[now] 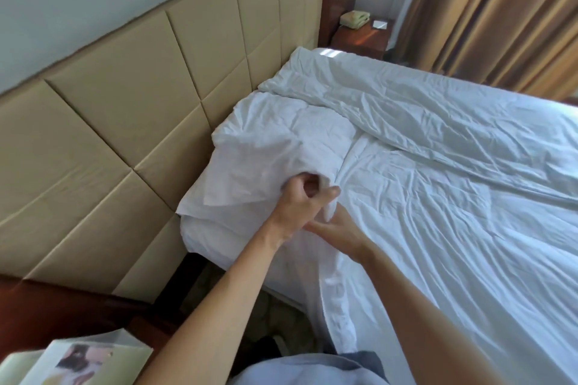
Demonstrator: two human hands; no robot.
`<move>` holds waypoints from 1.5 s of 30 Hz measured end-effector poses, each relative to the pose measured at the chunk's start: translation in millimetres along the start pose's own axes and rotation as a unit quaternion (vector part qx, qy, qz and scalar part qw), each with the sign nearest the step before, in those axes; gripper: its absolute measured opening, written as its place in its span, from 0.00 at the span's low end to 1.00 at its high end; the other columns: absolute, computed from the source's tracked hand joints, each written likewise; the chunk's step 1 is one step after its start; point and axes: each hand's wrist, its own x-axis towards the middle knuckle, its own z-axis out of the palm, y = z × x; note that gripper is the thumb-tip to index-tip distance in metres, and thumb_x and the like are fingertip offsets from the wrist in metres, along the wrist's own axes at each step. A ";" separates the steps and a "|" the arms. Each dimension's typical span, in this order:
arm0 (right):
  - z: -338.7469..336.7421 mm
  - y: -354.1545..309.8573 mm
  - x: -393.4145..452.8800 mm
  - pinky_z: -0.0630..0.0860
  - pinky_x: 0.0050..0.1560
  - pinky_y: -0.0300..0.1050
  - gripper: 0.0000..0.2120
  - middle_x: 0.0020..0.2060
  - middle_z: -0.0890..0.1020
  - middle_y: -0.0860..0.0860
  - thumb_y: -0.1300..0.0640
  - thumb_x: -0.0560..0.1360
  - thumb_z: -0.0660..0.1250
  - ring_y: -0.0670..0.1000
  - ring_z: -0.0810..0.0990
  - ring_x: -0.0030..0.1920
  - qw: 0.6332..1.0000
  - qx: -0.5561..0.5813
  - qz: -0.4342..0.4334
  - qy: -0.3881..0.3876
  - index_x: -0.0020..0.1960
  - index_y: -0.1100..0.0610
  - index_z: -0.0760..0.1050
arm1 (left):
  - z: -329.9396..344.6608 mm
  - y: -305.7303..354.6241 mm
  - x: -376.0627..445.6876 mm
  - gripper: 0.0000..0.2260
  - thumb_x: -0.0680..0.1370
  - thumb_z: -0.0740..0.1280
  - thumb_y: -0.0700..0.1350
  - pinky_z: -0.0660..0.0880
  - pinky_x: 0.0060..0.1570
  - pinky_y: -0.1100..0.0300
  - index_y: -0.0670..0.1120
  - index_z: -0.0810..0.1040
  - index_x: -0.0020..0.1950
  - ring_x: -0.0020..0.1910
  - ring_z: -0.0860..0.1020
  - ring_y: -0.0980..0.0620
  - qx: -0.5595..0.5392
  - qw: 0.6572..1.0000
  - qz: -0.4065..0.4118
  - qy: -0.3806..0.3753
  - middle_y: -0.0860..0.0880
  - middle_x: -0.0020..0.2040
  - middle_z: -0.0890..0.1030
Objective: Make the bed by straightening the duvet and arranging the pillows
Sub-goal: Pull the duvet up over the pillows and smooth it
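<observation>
A white duvet (438,197) covers the bed, wrinkled, with a folded ridge running toward the far corner. Its near top corner hangs over the bed's side. A white pillow (266,147) lies at the head of the bed against the headboard, its case creased. My left hand (300,200) is closed on a bunch of white fabric where the pillow meets the duvet's corner. My right hand (337,228) sits just below and to the right of it, fingers on the duvet's edge, partly hidden behind my left hand.
A padded beige headboard (140,103) runs along the left. A wooden nightstand (359,34) with a telephone (355,19) stands at the far side, brown curtains (500,9) beyond. A near nightstand with papers (78,359) is at the bottom left.
</observation>
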 end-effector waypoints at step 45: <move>-126.2 88.9 22.4 0.64 0.30 0.42 0.29 0.27 0.73 0.47 0.35 0.74 0.67 0.45 0.70 0.29 0.976 -0.062 0.185 0.098 0.34 0.63 0.75 | -47.9 55.8 154.9 0.27 0.75 0.67 0.64 0.62 0.31 0.55 0.46 0.61 0.29 0.28 0.69 0.49 0.562 0.826 0.015 -0.043 0.49 0.27 0.68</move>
